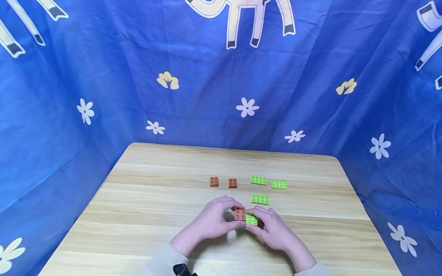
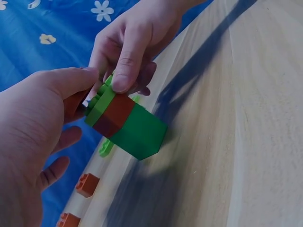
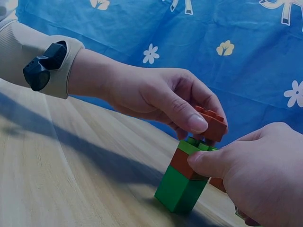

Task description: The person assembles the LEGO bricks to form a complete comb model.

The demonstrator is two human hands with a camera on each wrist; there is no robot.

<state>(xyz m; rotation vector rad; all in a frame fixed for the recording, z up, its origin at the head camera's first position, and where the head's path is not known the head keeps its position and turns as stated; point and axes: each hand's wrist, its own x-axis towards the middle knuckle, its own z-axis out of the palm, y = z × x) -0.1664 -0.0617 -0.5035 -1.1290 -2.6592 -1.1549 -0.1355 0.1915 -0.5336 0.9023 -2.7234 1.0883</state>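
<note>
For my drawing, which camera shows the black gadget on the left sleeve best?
The right wrist view: the black gadget shows large and whole. The head view crops it; the left wrist view misses it.

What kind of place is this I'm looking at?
Possibly a screened-off play or recording corner: printed blue cloth hangs around three sides of a wood-grain table, and colored toy bricks lie on it.

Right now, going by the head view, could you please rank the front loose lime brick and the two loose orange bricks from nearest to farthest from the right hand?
From the right hand:
1. Front loose lime brick, just beyond the fingers.
2. Right loose orange brick, beyond and to the left.
3. Left loose orange brick, farthest left.
</note>
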